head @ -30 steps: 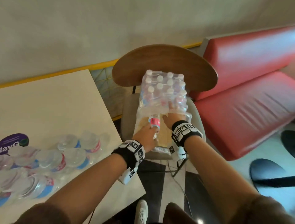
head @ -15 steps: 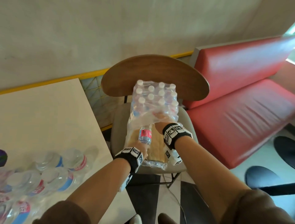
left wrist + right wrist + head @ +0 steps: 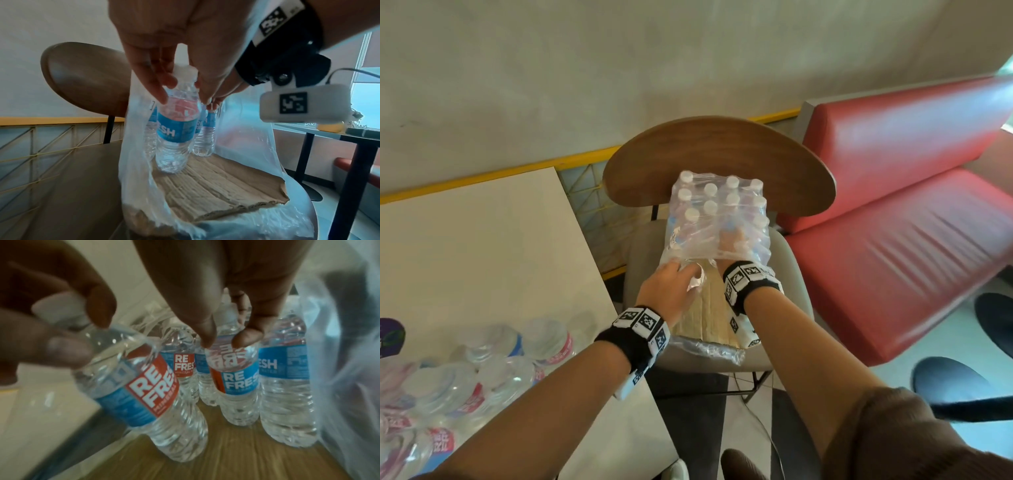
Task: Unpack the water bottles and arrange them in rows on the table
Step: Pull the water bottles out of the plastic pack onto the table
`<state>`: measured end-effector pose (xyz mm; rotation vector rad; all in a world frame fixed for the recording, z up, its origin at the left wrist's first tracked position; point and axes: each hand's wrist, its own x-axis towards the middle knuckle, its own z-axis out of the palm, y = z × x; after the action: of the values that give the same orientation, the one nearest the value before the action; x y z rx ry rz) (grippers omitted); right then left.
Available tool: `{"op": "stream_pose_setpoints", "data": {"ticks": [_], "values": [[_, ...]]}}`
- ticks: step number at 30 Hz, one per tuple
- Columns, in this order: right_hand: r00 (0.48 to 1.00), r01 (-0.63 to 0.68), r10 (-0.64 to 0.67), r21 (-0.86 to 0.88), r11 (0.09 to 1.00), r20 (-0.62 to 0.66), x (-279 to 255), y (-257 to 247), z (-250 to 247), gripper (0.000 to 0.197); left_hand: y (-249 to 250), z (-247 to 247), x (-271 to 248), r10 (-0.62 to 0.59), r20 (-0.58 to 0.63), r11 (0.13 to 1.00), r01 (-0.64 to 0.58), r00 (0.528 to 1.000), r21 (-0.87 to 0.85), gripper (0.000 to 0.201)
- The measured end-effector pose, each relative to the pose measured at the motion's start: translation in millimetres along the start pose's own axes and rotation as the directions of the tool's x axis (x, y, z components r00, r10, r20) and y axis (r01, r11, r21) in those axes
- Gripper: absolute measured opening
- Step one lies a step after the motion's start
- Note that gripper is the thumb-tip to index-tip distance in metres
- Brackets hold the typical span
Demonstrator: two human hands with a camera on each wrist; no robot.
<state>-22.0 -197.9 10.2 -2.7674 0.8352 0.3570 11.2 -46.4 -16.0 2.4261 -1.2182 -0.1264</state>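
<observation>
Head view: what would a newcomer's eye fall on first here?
The shrink-wrapped pack of water bottles on the chair, with both hands reaching into its torn-open front. The left hand pinches one bottle by its neck; the right hand grips another bottle. Unpacked bottles crowd the table, lower left.

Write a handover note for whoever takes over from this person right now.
Left hand: fingers pinch a bottle by its neck at the pack's torn end.
Right hand: inside the plastic wrap, fingers round the neck of another bottle.
The pack stands on the chair, on a cardboard tray.
Done: several bottles lie loose on the table, not in rows.
Left: empty the pack, stand all bottles in rows.
</observation>
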Motion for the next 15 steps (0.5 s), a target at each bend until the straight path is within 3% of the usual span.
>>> {"op": "stream_pose_setpoints", "data": {"ticks": [1,2,5,8,11,13,15], "values": [[0.994,0.061,-0.068,-0.087,0.994,-0.080,-0.9,2.9,6.7,0.049,0.5,-1.7,0.8,0.004,0.011,1.000,-0.004,1.000,0.007,0.028],[0.996,0.057,-0.066,-0.154,0.986,-0.059,-3.6,5.9,12.0,0.052,0.8,-3.3,1.7,0.005,0.029,1.000,-0.005,1.000,0.008,0.032],[1.000,-0.002,0.000,-0.101,0.995,-0.012,-27.9,10.8,32.1,0.044,3.7,-11.0,3.3,-0.002,0.084,1.000,0.004,0.996,-0.026,0.041],[0.998,-0.056,0.050,-0.118,0.991,-0.049,-50.6,4.2,33.4,0.038,2.5,-18.1,-4.3,0.004,0.031,0.994,0.000,1.000,-0.105,0.041],[0.992,-0.026,0.024,-0.014,1.000,-0.124,-75.3,-2.7,26.8,0.037,-2.2,-20.9,-30.1,0.041,-0.054,0.982,-0.050,0.998,-0.180,0.038],[0.991,0.045,-0.048,-0.030,0.999,-0.125,-92.0,-14.5,14.8,0.033,-3.9,-27.4,-55.0,-0.017,-0.052,0.946,-0.001,0.998,-0.323,0.032],[0.988,0.098,-0.096,0.006,0.995,-0.119,-108.4,-32.6,4.2,0.032,-5.9,-37.2,-81.8,-0.121,0.030,0.885,0.121,0.992,-0.450,0.033]]}}
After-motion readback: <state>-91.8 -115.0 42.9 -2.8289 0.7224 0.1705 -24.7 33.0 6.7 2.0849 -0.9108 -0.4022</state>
